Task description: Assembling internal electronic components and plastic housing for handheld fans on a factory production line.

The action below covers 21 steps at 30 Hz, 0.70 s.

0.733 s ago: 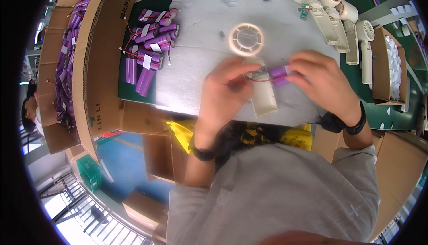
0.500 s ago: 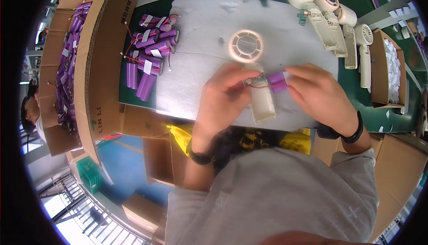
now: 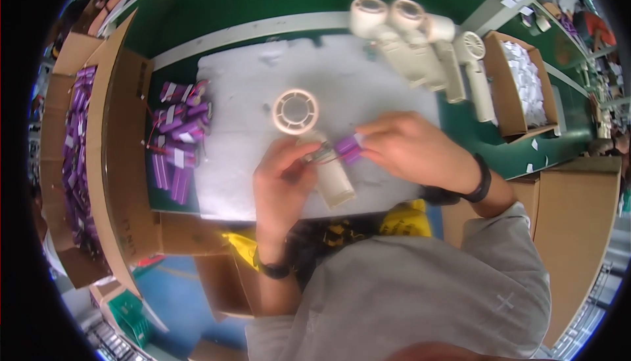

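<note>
An open handheld fan point(image 3: 336, 187), cream-coloured with a round ring head point(image 3: 296, 111), lies on the white foam sheet point(image 3: 236, 98). My left hand point(image 3: 284, 174) is closed at the top of its handle, thumb beside a small circuit board point(image 3: 323, 149). Whether those fingers also pinch a wire plug is hidden. Just right of the handle, my right hand point(image 3: 411, 147) grips a purple battery pack point(image 3: 348, 149) by its pale-wrapped end. A red wire runs from the pack across the handle towards my left fingertips. Both hands are somewhat blurred.
Wired purple battery packs point(image 3: 177, 154) lie piled left of the foam, beside a large carton point(image 3: 125, 144) holding many more. Several cream fan bodies point(image 3: 414, 62) rest at the back right. A box of white pieces point(image 3: 503, 88) stands beyond them on the green table point(image 3: 263, 6).
The view has swung, so the table and both hands appear further left and lower. Around the fan, the hands keep nearly the same grip, and the battery pack stays beside the handle.
</note>
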Each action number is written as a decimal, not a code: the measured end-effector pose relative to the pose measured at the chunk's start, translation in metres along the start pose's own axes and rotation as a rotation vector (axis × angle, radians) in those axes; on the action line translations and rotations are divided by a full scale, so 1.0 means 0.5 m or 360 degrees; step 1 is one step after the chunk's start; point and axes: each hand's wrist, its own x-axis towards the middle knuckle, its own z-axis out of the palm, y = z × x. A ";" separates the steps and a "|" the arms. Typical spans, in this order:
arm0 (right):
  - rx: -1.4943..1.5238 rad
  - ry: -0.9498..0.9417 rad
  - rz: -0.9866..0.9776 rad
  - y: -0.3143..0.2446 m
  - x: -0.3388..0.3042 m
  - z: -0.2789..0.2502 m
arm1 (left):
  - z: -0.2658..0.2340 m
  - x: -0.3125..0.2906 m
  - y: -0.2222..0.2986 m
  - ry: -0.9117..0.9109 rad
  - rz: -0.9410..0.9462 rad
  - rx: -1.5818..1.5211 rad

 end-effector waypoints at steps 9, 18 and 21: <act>-0.0380 0.0020 -0.0096 -0.030 -0.009 0.019 | -0.014 0.003 -0.018 0.0009 0.0060 0.0078; -0.0679 -0.0088 -0.0030 -0.036 -0.001 0.034 | -0.016 0.010 -0.022 -0.0021 0.0072 0.0029; -0.0368 0.0029 -0.0044 -0.016 -0.001 0.023 | -0.013 0.008 -0.024 -0.0001 0.0054 0.0083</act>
